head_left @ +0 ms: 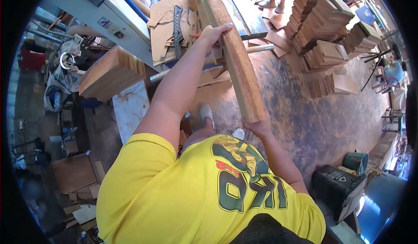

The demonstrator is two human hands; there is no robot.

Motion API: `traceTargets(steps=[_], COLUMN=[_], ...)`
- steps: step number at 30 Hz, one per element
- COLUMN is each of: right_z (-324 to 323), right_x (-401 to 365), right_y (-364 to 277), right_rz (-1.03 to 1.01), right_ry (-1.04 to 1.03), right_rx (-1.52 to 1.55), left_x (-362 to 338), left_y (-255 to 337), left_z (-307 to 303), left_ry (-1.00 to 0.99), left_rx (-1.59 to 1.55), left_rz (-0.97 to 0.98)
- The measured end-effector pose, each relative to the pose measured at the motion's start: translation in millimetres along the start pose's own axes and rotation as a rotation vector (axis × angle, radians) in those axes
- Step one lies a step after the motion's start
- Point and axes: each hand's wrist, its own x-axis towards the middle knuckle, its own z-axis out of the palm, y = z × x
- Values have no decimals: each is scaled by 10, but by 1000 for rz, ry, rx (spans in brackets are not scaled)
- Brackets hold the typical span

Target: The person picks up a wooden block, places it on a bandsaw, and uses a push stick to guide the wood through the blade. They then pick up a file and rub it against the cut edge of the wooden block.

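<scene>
Timber beam [241, 70] held lengthwise in both hands, with far end above or beside metal-topped worktop [249, 14]; contact there impossible to tell. Gripped at far half by left hand [213, 35], with thumb over upper face and other fingers bent, partly hidden, at left side. Clasped at near end by right hand [260, 127], with fingers mostly hidden. Step in hand, by judgement: positioning of beam. For next move, probably necessary: level, steady support from both hands.

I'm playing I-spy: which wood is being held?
The long, thick beam, with the left hand at its side and right hand at its near end; the stacked boards aren't held.
</scene>
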Motion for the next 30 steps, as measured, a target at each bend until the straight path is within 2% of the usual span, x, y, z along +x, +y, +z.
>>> traceTargets(steps=[2,4,10,12,19,23,26,30], right_z=[-32,-35,-66,-45,-41,-75,-132,-201], right_x=[54,60,132,164,244,251,278,411], right_y=[4,30,-64,-31,-66,-115,-116,28], right_rz=[17,-31,-33,-45,-139,-77,-142,-213], right_ry=[-36,-31,-55,-58,-48,-80,-73,-177], right_rx=[-34,-19,-23,10,1,45,105,164], left_x=[76,5,-80,-1,163,203,252,252], left_y=[16,51,177,153,58,40,2,3], left_z=[-18,27,37,-2,-53,-68,-79,-79], left_ry=[-37,63,61,19,78,80,98,115], left_rx=[15,35,-66,-62,1,43,38,50], left_rz=[-8,9,-12,-12,-14,-18,-21,-25])
